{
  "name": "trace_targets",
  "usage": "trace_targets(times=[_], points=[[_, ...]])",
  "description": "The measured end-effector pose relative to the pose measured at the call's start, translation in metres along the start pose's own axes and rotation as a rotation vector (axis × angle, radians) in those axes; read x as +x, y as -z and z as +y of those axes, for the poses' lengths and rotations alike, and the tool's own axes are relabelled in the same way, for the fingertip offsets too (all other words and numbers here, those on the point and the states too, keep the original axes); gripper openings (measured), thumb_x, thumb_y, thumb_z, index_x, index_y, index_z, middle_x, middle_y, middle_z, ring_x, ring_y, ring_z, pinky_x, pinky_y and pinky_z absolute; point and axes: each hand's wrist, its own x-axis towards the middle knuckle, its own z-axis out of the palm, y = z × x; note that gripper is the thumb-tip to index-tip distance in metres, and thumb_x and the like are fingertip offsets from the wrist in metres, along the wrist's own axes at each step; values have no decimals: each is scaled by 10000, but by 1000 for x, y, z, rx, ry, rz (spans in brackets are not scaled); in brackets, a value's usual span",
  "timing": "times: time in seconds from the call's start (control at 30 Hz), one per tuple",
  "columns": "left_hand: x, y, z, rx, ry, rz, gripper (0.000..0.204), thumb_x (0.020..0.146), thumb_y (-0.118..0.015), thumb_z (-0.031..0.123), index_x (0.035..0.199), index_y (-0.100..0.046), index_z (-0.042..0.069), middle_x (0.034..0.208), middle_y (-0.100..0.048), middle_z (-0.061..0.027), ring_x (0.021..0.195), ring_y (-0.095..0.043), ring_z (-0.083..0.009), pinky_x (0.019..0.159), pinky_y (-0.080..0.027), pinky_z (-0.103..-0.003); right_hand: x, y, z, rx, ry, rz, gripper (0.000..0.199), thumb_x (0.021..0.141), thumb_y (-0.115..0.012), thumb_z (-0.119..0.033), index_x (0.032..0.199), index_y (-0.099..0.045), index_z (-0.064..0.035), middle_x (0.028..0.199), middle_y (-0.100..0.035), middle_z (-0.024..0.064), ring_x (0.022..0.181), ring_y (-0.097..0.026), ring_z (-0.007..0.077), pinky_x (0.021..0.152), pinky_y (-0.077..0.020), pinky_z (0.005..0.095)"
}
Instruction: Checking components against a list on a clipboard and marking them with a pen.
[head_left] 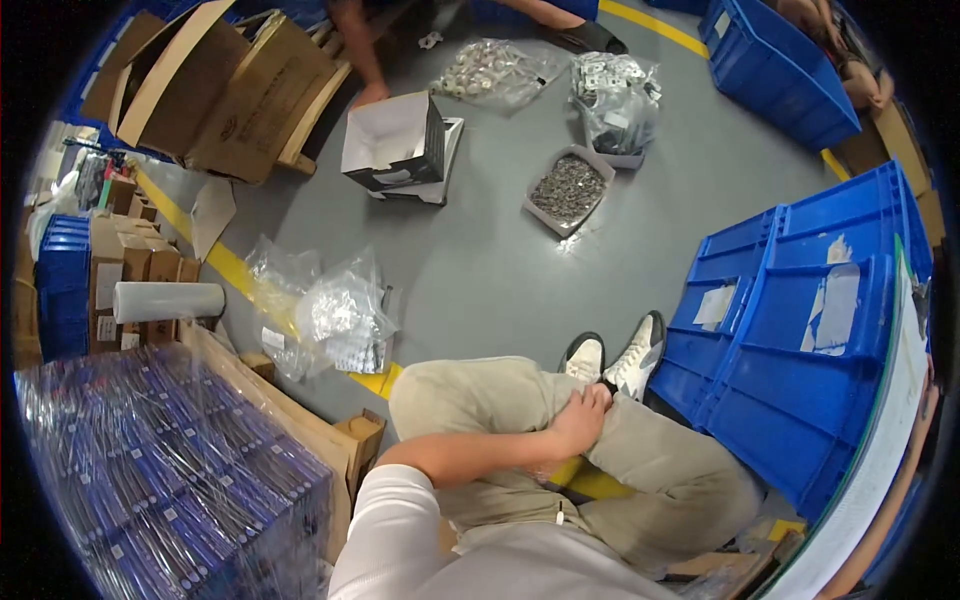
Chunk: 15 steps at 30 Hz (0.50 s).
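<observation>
My left hand [580, 422] lies against my trouser leg [640, 445], just behind my white and black shoe [636, 358]. Its fingers reach toward the ankle, loosely bent and slightly apart, with no object seen in them. My right hand and forearm do not show. Ahead on the grey floor stands an open white and black carton [392, 140], with another person's hand [372, 95] at its back edge. To its right sits a tub of small metal parts [570, 190]. Behind that tub is a clear bag of white and metal pieces [615, 95] in a container.
Blue crates [800, 310] stand close at my right. Plastic-wrapped purple packs [190, 460] are stacked at left, near a white roll [168, 301]. Clear bags [340, 310] lie by the yellow line. Large brown cartons [250, 95] and a bag of round parts [495, 72] lie farther off.
</observation>
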Motion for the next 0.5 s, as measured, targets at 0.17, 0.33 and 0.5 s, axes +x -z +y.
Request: trace_targets(times=[0.17, 0.33, 0.5], points=[[-3, 28, 0, -30, -20, -354, 418, 834, -424, 199, 1153, -549, -41, 1227, -480, -236, 1144, -443, -394, 886, -372, -506, -6, -12, 11, -383, 492, -140, 362, 914, -423, -204, 1159, -481, 56, 1095, -546, 151, 988, -519, 234, 875, -411, 335], [-9, 7, 7, 84, -26, -98, 497, 837, -406, 226, 1242, -454, -59, 1222, -476, -246, 1120, -454, -376, 862, -383, -457, -20, -27, -20, -151, 42, -119, 362, 924, -395, -217, 1160, -487, 42, 1083, -553, 145, 982, -527, 220, 847, -426, 324], [-3, -7, 0, 78, -1, -38, 532, 865, -375, 243, 1321, -368, -31, 1355, -381, -192, 1232, -371, -328, 978, -300, -484, -22, -28, -18, -134, 129, -175, 356, 930, -383, -215, 1155, -491, 38, 1071, -556, 139, 968, -528, 214, 834, -429, 315]])
